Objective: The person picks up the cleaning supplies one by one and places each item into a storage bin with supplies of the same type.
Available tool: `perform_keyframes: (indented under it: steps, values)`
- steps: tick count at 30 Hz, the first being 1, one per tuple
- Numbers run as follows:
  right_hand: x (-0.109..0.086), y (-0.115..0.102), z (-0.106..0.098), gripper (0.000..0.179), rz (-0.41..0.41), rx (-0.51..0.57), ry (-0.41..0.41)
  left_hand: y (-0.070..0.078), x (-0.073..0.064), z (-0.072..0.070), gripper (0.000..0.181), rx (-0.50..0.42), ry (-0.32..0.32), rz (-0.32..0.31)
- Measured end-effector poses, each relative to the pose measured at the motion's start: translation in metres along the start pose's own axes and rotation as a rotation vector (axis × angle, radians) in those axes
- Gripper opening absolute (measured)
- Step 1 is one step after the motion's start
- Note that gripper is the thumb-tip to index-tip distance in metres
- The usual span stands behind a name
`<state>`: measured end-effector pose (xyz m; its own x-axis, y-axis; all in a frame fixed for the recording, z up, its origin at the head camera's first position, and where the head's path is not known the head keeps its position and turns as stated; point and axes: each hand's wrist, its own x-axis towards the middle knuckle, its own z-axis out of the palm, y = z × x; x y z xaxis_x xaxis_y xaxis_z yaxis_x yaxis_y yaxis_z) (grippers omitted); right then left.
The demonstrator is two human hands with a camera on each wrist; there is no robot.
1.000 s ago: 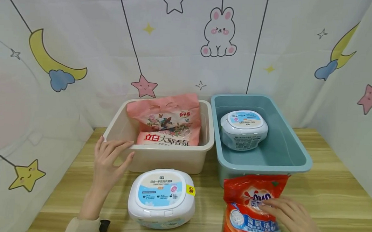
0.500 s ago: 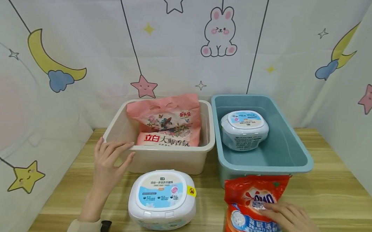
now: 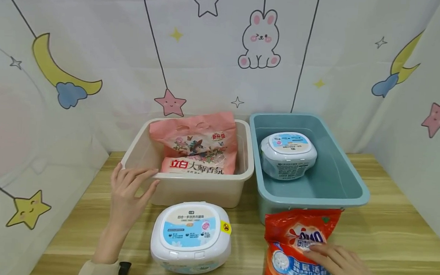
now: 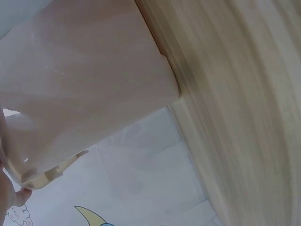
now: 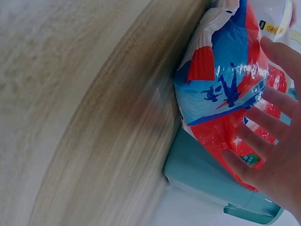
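Note:
My left hand rests at the front left corner of the cream bin, fingers on its rim and the thumb outside. In the left wrist view, fingertips touch the rim of that bin. A red bag of laundry detergent stands in front of the teal bin. My right hand lies against its front with fingers spread. The right wrist view has those fingers stretched over the bag, which sits on the table. Between my hands is a white lidded tub with a blue label.
Inside the cream bin leans a pink detergent bag. A second white tub sits in the teal bin, on its left side. Both bins stand side by side on the wooden table, before a white printed curtain.
My right hand's fingers shift slightly left across the red detergent bag. The left hand, bins and tubs stay where they were.

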<state>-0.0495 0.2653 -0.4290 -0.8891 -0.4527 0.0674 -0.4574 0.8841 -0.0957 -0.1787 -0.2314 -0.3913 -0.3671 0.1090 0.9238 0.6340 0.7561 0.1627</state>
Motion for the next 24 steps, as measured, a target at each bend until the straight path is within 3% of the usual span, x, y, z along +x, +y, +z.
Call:
perform_keyframes:
  steps: [7, 14, 19, 24]
  values:
    - [0.000, 0.001, 0.004, 0.086, -0.005, 0.004, -0.031, 0.002, 0.001, 0.000, 0.033, 0.001, -0.009, -0.007]
    - [0.001, -0.006, 0.003, 0.084, -0.046, 0.000, -0.005, 0.003, 0.001, -0.001, 0.034, -0.002, -0.019, -0.018]
    - [0.004, -0.011, 0.003, 0.083, -0.033, 0.004, -0.045, 0.002, 0.000, 0.000, 0.034, -0.004, -0.010, -0.018]
    - [0.008, -0.012, 0.004, 0.085, -0.023, 0.008, -0.142, 0.002, 0.000, 0.001, 0.034, -0.007, -0.003, -0.022]
